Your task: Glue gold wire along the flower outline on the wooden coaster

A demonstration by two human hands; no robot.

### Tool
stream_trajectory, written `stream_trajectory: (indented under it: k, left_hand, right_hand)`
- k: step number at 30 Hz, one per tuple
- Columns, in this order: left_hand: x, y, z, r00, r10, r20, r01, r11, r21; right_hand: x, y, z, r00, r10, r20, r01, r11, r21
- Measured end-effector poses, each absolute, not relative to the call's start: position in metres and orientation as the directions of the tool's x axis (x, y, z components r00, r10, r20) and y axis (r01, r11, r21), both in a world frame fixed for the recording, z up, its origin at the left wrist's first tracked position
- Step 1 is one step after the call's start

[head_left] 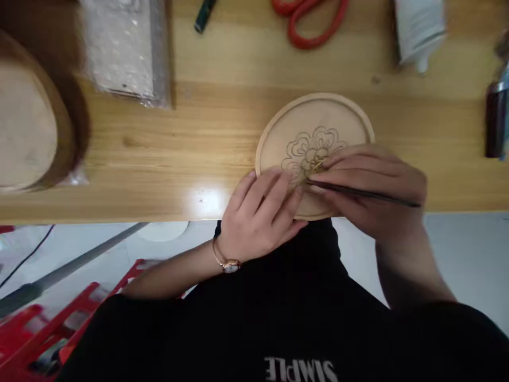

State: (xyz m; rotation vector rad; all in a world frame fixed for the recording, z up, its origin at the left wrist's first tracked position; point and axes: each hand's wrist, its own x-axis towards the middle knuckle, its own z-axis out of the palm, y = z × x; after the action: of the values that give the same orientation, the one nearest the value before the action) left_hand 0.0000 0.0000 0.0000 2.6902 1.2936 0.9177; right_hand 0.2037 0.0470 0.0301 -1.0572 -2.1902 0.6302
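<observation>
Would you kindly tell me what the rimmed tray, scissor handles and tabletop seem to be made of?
Rimmed tray: probably matte wood, given its even tan; grain unclear.
Scissor handles: likely smooth plastic, being uniformly red.
Tabletop: glossy wood or laminate, showing grain and reflections.

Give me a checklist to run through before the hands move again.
1. Left hand on the plate: ok, fingers over its rim.
2. Tool in the right hand: ok, held.
3. Whole pattern visible: not ok, the hands cover part.
4. Tool tip exactly on a line: cannot tell, too blurred.
5. Scissors apart from the plate: ok, beyond it.
6. Plate well inside the table edge: not ok, its near side reaches that edge.
</observation>
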Motion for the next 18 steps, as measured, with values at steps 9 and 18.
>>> stream_trajectory:
  k: [9, 18]
  left_hand:
    - [-0.0005, 0.0008, 0.0002, 0.487, 0.729, 0.481, 0.717, -0.648, 0.257]
    - [-0.0003, 0.0005, 0.0003, 0.492, 0.731, 0.473, 0.712, -0.650, 0.264]
  right_hand:
    - [0.2021, 0.0487, 0.0279, -0.490, 0.805, 0.334, 0.523, 0.578, -0.627]
    - [0.1992, 0.0453, 0.0294, -0.462, 0.826, 0.324, 0.564, 0.555, -0.611]
